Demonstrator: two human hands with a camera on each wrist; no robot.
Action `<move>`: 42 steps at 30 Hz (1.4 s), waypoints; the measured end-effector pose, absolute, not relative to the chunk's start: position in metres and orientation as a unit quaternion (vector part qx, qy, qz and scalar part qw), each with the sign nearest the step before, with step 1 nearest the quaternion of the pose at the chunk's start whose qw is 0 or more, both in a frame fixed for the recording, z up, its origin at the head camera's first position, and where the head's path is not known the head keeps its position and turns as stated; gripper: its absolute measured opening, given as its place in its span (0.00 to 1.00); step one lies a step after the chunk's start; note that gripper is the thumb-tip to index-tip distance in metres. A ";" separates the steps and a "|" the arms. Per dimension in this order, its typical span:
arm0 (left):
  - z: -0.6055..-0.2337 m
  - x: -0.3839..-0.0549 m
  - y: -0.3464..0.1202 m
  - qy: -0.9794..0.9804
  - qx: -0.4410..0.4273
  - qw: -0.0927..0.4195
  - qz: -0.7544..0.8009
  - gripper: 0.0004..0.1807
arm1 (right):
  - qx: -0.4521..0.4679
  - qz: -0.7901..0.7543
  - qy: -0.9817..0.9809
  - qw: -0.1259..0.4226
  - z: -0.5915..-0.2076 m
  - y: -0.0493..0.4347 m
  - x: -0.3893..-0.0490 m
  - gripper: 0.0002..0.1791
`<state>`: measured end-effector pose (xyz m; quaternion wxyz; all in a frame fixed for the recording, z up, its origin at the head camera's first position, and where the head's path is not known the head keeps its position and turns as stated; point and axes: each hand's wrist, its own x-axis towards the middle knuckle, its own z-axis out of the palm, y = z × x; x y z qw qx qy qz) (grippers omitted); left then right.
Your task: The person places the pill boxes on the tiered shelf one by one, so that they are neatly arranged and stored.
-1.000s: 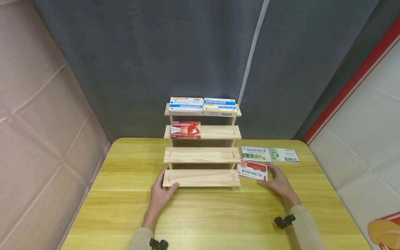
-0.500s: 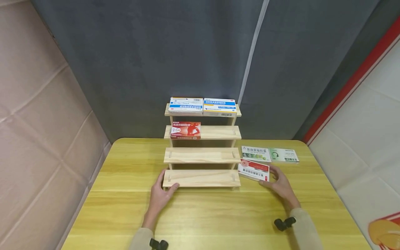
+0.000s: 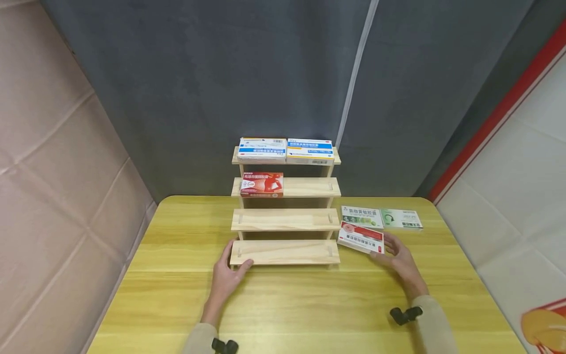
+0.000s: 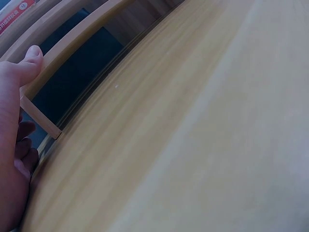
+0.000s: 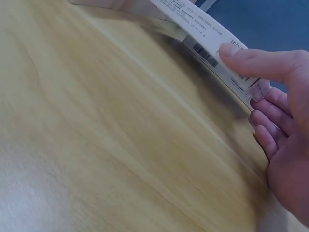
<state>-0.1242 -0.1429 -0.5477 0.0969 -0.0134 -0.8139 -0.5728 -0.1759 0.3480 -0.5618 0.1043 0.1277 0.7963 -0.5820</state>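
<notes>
My left hand grips the left end of the lowest step of a stepped wooden rack, thumb over the front edge. In the left wrist view the thumb lies on that edge, with curled fingers lower beside the rack's leg. A red and white medicine box is just right of the rack, its right end between the thumb and fingers of my right hand. The right wrist view shows this box tilted, with the thumb on its printed side. Another box's barcoded edge shows behind it.
Two blue and white boxes fill the top step; a red box lies at the left of the second. Two green and white boxes lie behind the held box. A dark curtain hangs behind the wooden table.
My right hand has drawn the red and white box slightly to the right, and its near end has lifted and turned a little. My left hand stays on the rack.
</notes>
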 end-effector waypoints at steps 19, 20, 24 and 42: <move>-0.545 -0.122 -0.144 -0.814 -0.016 0.093 -0.573 0.45 | 0.128 -0.602 0.785 0.066 -0.562 0.351 -0.176 0.54; -0.545 -0.122 -0.144 -0.814 -0.017 0.093 -0.574 0.45 | 0.131 -0.604 0.784 0.066 -0.563 0.351 -0.176 0.55; -0.545 -0.123 -0.144 -0.816 -0.016 0.095 -0.569 0.45 | 0.134 -0.609 0.779 0.066 -0.563 0.352 -0.175 0.56; -0.544 -0.123 -0.144 -0.815 -0.019 0.090 -0.572 0.46 | 0.146 -0.610 0.776 0.055 -0.563 0.350 -0.175 0.54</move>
